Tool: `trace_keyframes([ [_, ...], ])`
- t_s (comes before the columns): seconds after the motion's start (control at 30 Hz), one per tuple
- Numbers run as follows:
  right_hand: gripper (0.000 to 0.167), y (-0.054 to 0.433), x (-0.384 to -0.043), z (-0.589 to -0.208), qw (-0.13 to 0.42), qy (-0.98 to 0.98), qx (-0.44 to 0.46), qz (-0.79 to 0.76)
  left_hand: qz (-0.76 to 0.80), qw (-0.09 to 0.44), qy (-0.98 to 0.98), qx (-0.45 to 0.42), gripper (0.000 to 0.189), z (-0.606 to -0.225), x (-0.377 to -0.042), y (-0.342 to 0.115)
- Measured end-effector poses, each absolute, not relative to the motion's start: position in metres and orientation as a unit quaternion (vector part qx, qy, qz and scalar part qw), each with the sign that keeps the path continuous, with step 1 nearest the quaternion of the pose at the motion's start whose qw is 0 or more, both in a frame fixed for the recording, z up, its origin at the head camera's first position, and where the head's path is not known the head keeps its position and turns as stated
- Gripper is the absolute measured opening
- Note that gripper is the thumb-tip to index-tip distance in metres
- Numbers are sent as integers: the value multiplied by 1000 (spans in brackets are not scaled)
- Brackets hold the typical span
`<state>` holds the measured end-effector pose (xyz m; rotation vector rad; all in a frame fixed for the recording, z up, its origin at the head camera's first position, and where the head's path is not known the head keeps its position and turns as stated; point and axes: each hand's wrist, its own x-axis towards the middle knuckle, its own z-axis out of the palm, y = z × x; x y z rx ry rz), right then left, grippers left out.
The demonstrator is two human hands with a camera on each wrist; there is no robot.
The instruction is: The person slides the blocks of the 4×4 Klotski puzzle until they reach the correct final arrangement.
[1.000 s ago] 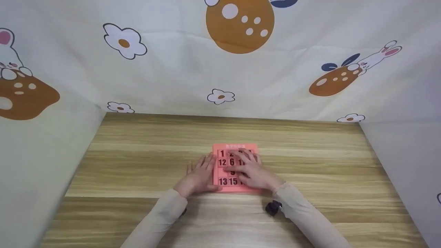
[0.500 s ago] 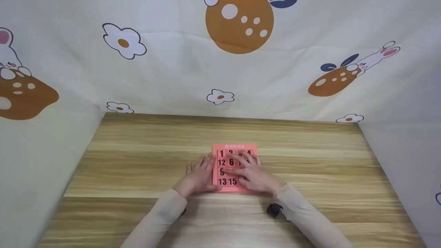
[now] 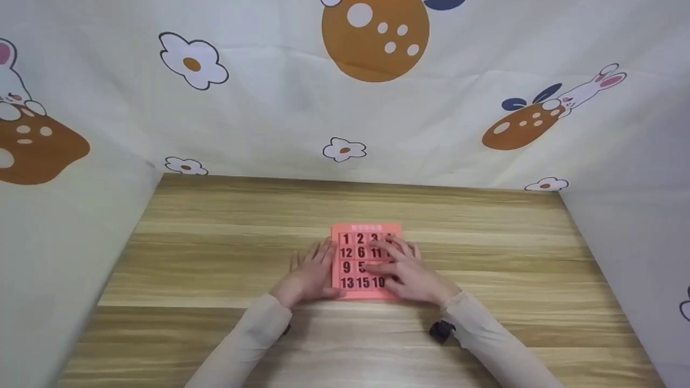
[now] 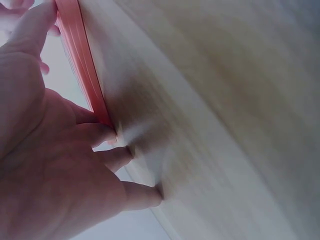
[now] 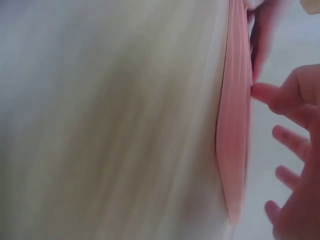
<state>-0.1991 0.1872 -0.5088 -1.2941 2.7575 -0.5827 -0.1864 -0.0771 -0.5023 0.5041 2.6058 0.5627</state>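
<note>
A pink number sliding puzzle (image 3: 358, 295) lies flat on the wooden table. My left hand (image 3: 305, 279) rests at its left side, fingers stretched along the edge and thumb at the near left corner. In the left wrist view, several fingertips (image 4: 150, 195) touch the tabletop beside the puzzle's side wall (image 4: 85, 60). My right hand (image 3: 412, 276) spreads over the puzzle's right part, one fingertip at the 5 tile (image 3: 361, 267). It hides several right-hand tiles. The right wrist view shows a fingertip (image 5: 265, 93) on the puzzle's top face, the other fingers raised.
The table (image 3: 226, 226) extends around the puzzle on all sides. A pale curtain (image 3: 259, 108) printed with flowers and rabbits stands behind it, and pale walls close off both sides. A dark wrist camera (image 3: 442, 330) hangs under the right sleeve.
The 9 tile has slid left into the third row's first place, and the 5 tile now sits second there. My right hand has moved slightly right; the left stays put.
</note>
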Motion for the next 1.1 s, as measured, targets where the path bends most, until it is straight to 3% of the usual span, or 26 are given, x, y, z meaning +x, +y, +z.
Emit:
trace_keyframes([
  [0.23,44,184,-202,-505,-8,914,-357,-192,197,211,939,188,107,-502,-188,-78],
  [0.53,30,187,-202,-505,-42,898,-379,-219,199,217,937,186,106,-502,-186,-78],
  [0.77,43,172,-206,-507,5,916,-364,-172,190,216,939,189,106,-503,-187,-76],
  [0.83,40,172,-207,-506,12,920,-353,-167,188,215,939,191,106,-504,-188,-75],
  [1.0,26,180,-206,-502,-31,928,-320,-186,191,215,939,188,106,-503,-187,-76],
  [1.1,29,184,-204,-501,-22,917,-350,-190,190,213,940,187,107,-501,-186,-77],
])
